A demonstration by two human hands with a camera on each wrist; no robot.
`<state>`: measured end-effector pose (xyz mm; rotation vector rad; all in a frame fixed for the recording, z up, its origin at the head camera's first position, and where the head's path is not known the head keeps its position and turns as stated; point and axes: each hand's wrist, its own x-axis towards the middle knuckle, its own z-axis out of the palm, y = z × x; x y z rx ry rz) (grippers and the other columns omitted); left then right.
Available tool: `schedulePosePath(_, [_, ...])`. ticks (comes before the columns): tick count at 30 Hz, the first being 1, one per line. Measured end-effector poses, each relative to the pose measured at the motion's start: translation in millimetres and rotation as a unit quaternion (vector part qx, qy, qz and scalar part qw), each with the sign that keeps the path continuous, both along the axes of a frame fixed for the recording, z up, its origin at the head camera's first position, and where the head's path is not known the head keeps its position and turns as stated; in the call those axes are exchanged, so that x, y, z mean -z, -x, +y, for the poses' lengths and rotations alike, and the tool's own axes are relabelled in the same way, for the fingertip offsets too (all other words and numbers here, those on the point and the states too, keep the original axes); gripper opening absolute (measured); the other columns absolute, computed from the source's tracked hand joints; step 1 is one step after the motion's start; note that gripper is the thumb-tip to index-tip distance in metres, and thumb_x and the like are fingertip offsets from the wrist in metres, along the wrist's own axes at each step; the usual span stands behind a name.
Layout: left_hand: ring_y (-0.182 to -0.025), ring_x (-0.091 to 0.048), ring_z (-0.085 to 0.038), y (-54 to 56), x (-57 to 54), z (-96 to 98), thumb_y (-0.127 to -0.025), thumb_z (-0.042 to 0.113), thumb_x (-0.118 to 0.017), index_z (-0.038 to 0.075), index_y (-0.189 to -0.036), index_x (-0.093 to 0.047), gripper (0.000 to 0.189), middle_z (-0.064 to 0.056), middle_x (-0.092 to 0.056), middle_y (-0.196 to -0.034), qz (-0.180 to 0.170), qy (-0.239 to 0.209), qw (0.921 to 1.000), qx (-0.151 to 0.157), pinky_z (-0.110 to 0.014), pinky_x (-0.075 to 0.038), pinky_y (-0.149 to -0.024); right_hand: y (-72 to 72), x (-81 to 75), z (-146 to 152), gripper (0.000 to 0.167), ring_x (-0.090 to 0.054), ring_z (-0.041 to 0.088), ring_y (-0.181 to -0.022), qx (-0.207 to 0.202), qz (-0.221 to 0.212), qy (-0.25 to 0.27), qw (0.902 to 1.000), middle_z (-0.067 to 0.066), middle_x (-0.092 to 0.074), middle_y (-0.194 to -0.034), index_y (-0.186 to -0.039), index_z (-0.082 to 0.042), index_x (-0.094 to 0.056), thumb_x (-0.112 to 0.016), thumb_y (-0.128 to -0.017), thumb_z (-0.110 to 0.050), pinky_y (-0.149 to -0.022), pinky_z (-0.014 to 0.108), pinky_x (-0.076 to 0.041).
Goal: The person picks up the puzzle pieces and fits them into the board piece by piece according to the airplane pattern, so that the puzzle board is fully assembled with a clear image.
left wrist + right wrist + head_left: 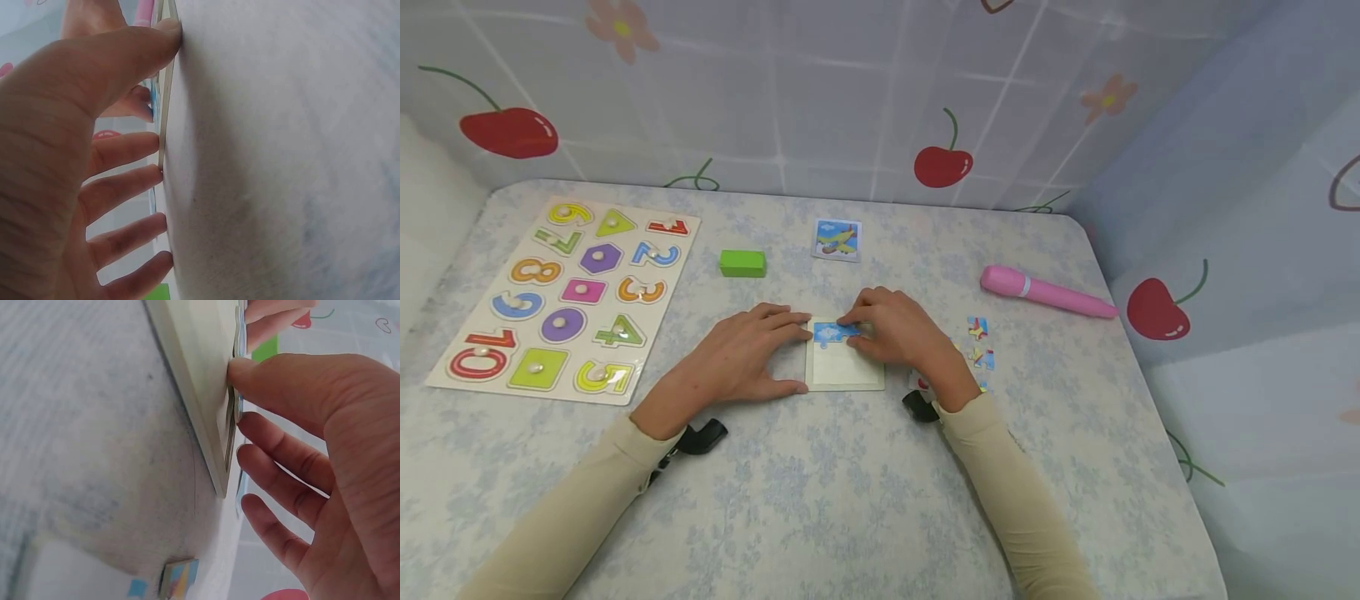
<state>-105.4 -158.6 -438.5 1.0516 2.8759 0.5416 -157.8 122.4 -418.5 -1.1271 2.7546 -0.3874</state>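
A small square puzzle tray (844, 372) lies on the table with blue puzzle pieces (824, 333) along its far side. My left hand (736, 354) rests at the tray's left edge, fingers spread and fairly straight; in the left wrist view its thumb (164, 31) touches the tray's edge. Over the tray's far right part, my right hand (898, 329) pinches a blue puzzle piece (847, 331) between thumb and fingers, partly hidden by them. Loose puzzle pieces (982, 358) lie to the right of that hand, some covered by the wrist.
Behind the tray lie an airplane picture card (837, 241) and a green block (742, 264). A number-and-shape peg board (658, 321) is at the left. Toward the right edge lies a pink marker-shaped object (1048, 293). A cherry-print curtain (842, 108) hangs behind the table.
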Motion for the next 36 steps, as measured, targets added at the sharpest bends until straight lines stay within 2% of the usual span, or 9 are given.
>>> schedulePosePath(9, [-0.147, -0.05, -0.032, -0.1, 0.0, -1.0, -0.084, 0.064, -0.086, 0.016, -0.141, -0.071, 0.076, -0.004, -0.057, -0.16, 0.003, 0.001, 1.0, 0.0, -0.057, -0.055, -0.102, 0.3, 2.5, -2.3, 0.023, -0.066, 0.021, -0.109, 0.013, -0.009, 0.004, 0.9999, -0.001, -0.073, -0.117, -0.119, -0.02, -0.085, -0.084, -0.097, -0.027, -0.092, 0.04, -0.056])
schedulePosePath(20, [-0.147, -0.049, -0.033, -0.2, 0.8, -0.7, -0.084, 0.062, -0.086, 0.015, -0.141, -0.071, 0.075, -0.004, -0.057, -0.16, -0.002, -0.004, 1.0, 0.001, -0.057, -0.054, -0.103, 0.7, 2.5, 2.8, 0.027, -0.066, 0.021, -0.111, 0.011, -0.027, 0.019, 0.9994, 0.001, -0.072, -0.12, -0.123, -0.019, -0.083, -0.083, -0.098, -0.029, -0.093, 0.04, -0.055])
schedulePosePath(36, [-0.147, -0.049, -0.033, -0.2, -1.5, 1.8, -0.084, 0.063, -0.086, 0.015, -0.141, -0.072, 0.076, -0.004, -0.057, -0.159, -0.006, 0.006, 1.0, -0.004, -0.058, -0.053, -0.104, 4.4, -13.4, 47.3, 0.03, -0.065, 0.027, -0.119, 0.068, -0.039, 0.055, 0.9954, 0.004, -0.073, -0.125, -0.129, -0.014, -0.079, -0.078, -0.101, -0.023, -0.103, 0.047, -0.053])
